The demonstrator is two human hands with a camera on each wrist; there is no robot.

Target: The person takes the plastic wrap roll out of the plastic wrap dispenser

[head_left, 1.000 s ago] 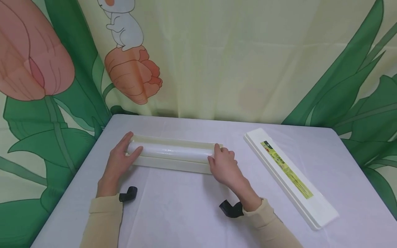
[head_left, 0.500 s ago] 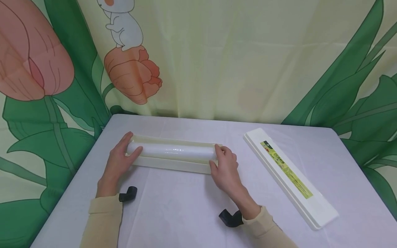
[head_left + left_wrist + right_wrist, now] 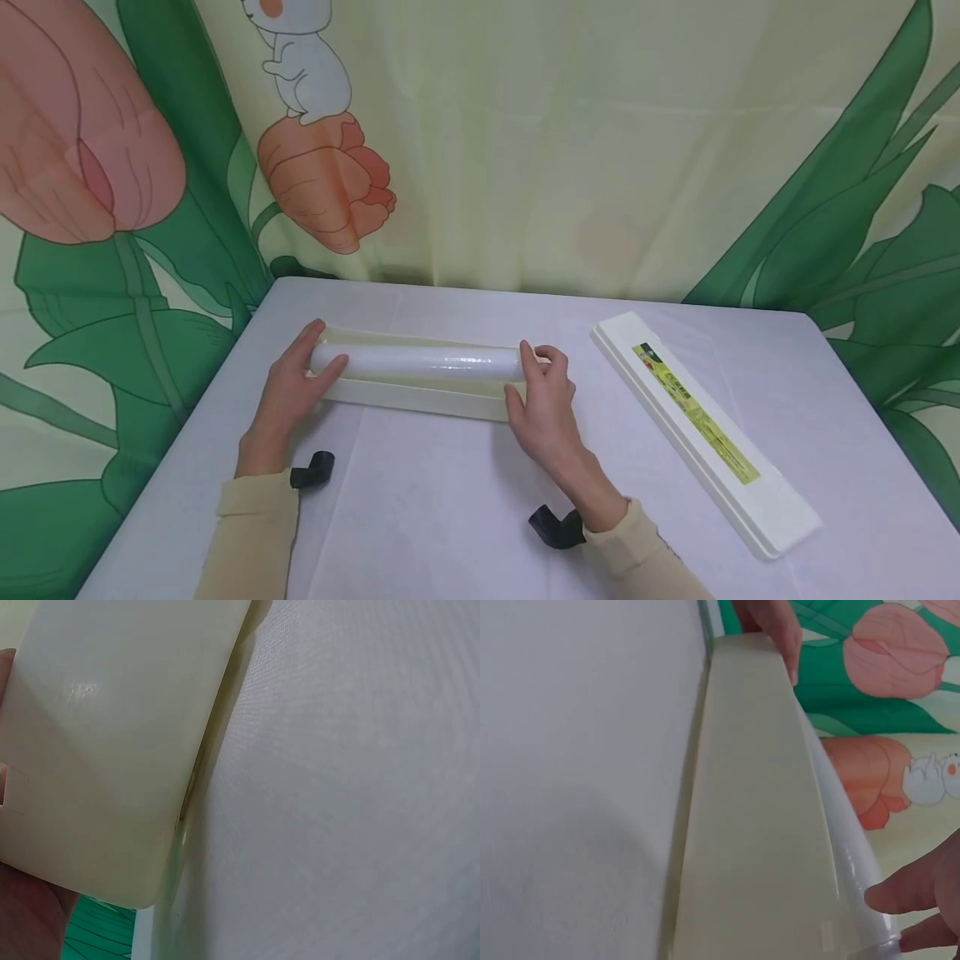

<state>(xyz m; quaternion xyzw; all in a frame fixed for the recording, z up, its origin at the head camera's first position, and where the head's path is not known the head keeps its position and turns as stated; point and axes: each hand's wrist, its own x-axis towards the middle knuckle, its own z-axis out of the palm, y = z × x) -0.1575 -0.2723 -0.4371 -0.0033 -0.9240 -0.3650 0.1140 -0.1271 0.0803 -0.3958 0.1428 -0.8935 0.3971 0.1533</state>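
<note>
It seems a makeshift studio (tulip-print curtain [image 3: 570,158], white tablecloth [image 3: 427,500]).

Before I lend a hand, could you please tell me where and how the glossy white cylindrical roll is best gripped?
Probably at the right end, pinched from above across its round width, where the right hand is: there the roll tilts up above the wall of the long cream open-topped box, while its left end sits lower, inside.

Head view faces forward, down over table [image 3: 427,500]; wrist views, close, share box [image 3: 750,810].
</note>
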